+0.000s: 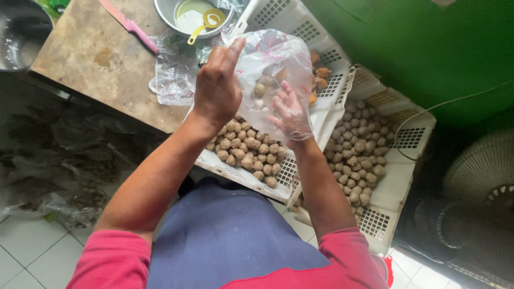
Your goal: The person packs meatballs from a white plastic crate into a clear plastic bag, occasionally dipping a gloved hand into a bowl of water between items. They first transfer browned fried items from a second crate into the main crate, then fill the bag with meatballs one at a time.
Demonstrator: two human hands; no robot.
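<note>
My left hand (pixel 217 85) grips the edge of a clear plastic bag (pixel 270 61) and holds it up over a white crate (pixel 332 53). My right hand (pixel 292 115), in a thin clear glove, reaches into the mouth of the bag with its fingers spread. A few brown meatballs (pixel 260 90) show through the plastic. Under my hands, many more meatballs (pixel 249 150) lie in the crate, which rests on the table edge.
A second white crate (pixel 399 176) of meatballs stands lower at the right. On the brown table (pixel 96 59) lie a pink knife (pixel 131 25), loose plastic bags (pixel 171 72) and a metal bowl (pixel 176 21) with a yellow scoop (pixel 206 24). A fan (pixel 482 176) stands at far right.
</note>
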